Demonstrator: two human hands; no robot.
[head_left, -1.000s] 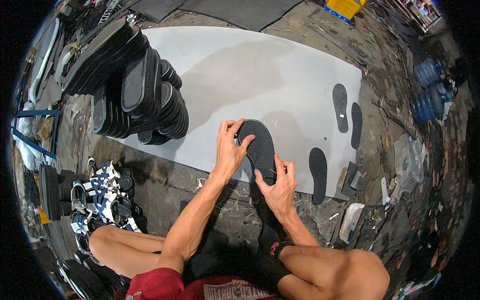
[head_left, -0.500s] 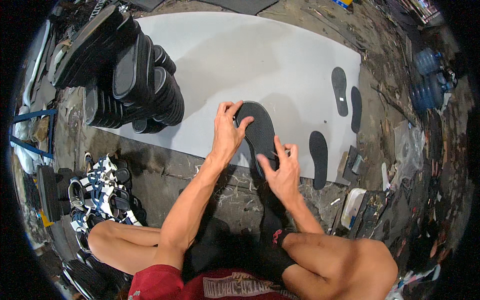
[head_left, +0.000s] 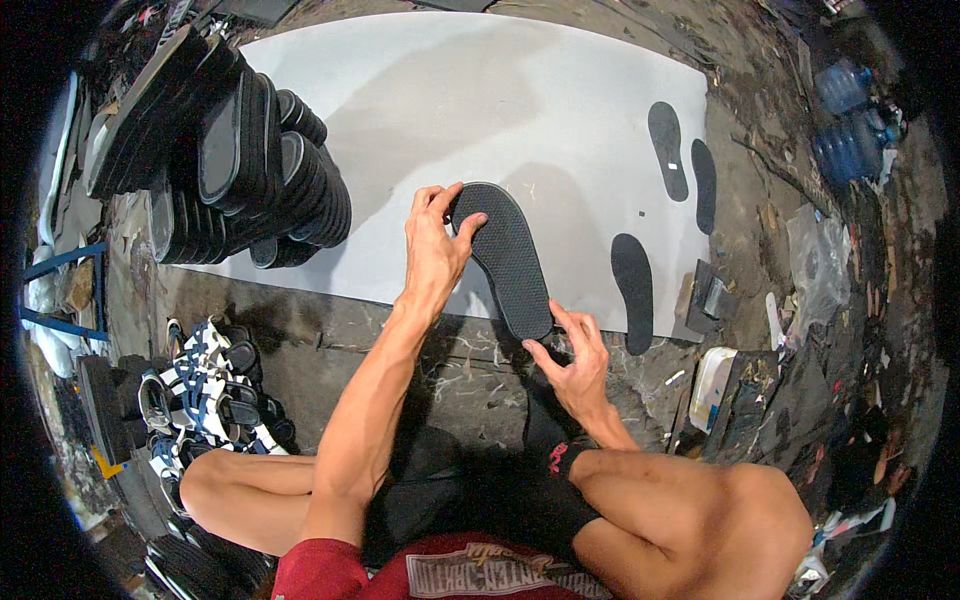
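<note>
A black textured shoe sole (head_left: 508,262) is held in front of me, above the near edge of the white sheet (head_left: 420,120). Its wide end tips up to the left, and its narrower end points down to the right. My left hand (head_left: 437,235) grips the wide end, thumb on the top face and fingers behind the far edge. At the narrow end, my right hand (head_left: 578,355) pinches the rim between thumb and fingers. Right of the held sole, a flat black insole (head_left: 632,290) lies on the sheet. Two more, an insole with a small white mark (head_left: 666,145) and a narrower-looking one (head_left: 704,185), lie farther back.
Tall stacks of black soles (head_left: 240,150) stand on the sheet's left. White and blue sandals (head_left: 210,390) are piled on the floor at my left. Blue plastic bottles (head_left: 850,120) sit at the far right. A white tray-like piece (head_left: 712,385) lies beyond my right knee.
My right hand has slid down to the narrow end of the sole, uncovering more of its textured face. My left hand keeps its hold at the wide end. The view has shifted slightly.
</note>
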